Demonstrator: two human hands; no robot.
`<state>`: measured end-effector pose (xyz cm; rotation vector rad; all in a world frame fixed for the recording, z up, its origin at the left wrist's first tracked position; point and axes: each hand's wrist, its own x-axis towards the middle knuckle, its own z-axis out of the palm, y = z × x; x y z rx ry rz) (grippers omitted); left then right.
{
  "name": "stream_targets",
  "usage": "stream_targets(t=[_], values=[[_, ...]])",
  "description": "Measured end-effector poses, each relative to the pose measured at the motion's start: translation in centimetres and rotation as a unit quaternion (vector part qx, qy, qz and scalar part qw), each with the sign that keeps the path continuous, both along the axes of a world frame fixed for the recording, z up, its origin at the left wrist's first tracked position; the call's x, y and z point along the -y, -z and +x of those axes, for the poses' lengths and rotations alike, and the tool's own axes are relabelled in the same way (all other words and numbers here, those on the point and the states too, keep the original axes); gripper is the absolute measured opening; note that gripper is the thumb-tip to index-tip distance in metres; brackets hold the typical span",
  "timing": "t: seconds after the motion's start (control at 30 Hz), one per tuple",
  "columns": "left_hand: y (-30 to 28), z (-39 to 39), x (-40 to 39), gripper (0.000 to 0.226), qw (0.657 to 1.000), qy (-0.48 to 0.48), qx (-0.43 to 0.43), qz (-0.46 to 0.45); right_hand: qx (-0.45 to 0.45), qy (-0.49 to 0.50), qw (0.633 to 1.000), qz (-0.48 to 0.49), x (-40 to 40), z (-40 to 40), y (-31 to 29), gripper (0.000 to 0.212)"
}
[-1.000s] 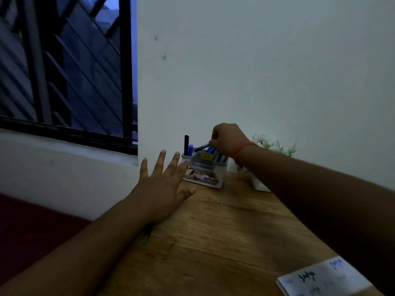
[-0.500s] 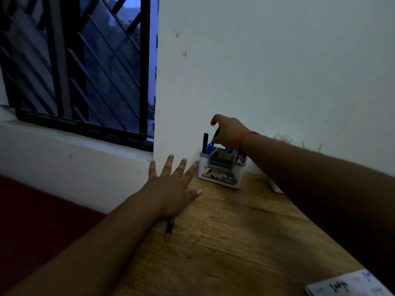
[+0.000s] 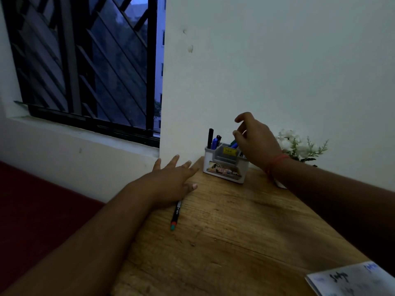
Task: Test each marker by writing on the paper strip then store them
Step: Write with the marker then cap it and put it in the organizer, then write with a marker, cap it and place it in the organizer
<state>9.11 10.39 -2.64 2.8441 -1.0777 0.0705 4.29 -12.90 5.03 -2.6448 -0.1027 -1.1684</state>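
A person's right hand (image 3: 254, 142) hovers over a small white plastic desk organiser (image 3: 225, 165) at the far edge of a grained wooden tabletop (image 3: 235, 231), fingers spread and curled, gripping nothing. Just beneath them, the tips of stored markers, 1 blue and perhaps 1 teal (image 3: 234, 144), lean in the organiser's rear slot; in this dim light their exact colours are hard to confirm. 3 more pens (image 3: 213, 138), dark and blue, stand upright in its left compartment.

The left hand (image 3: 173, 180) lies flat and empty on the table, fingers splayed toward the wall. Partly under its heel lies a slim black marker with a teal cap (image 3: 175, 215), seemingly the next one to deal with. The white paper strip (image 3: 352, 278), already carrying dark and blue scribbles, sits at the near right corner, well apart from both hands.

To finish the storing step cleanly, the right hand should lift straight up and clear, so the loosely leaning markers are not snagged and the light organiser is not tipped. The left hand would then roll back to free the teal-capped marker, which is round and smooth and liable to roll on the hard wood.

A red thread bracelet (image 3: 275, 162) circles the right wrist; white artificial flowers (image 3: 292, 142) stand behind it against the matte painted wall.
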Motion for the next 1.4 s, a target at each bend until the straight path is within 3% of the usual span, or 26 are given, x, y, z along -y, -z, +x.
stream_targets(t=[0.1, 0.37, 0.5, 0.7, 0.83, 0.9, 1.1, 1.4], values=[[-0.7, 0.0, -0.3, 0.045, 0.999, 0.031, -0.015, -0.021, -0.009, -0.037, 0.999, -0.018, -0.7, -2.2, 1.5, 0.025], [-1.1, 0.2, -2.2, 0.048, 0.993, 0.076, -0.088, -0.039, -0.072, -0.062, 0.992, -0.083, -1.5, -5.8, 4.5, 0.025], [-1.2, -0.2, -1.8, 0.033, 0.993, 0.092, -0.067, -0.04, -0.097, -0.062, 0.988, -0.103, -1.3, -7.0, 5.2, 0.028], [-1.0, -0.8, -0.6, 0.019, 0.988, 0.122, -0.042, -0.079, -0.234, -0.051, 0.959, -0.152, 0.0, -8.6, 6.3, 0.035], [-0.6, -1.7, 0.8, 0.018, 0.978, 0.156, -0.019, -0.134, -0.306, -0.07, 0.944, -0.101, 0.8, -10.4, 6.5, 0.043], [-0.5, -2.5, 1.7, 0.017, 0.967, 0.178, -0.014, -0.184, -0.319, -0.107, 0.942, -0.014, 1.3, -11.7, 6.3, 0.045], [-0.1, -7.4, 6.2, 0.016, 0.938, 0.232, 0.036, -0.256, -0.216, -0.204, 0.917, 0.266, 3.2, -17.1, 5.2, 0.022], [-0.2, -13.2, 16.2, 0.013, 0.873, 0.38, 0.126, -0.279, -0.133, -0.16, 0.912, 0.353, 8.2, -23.9, 6.1, 0.012]])
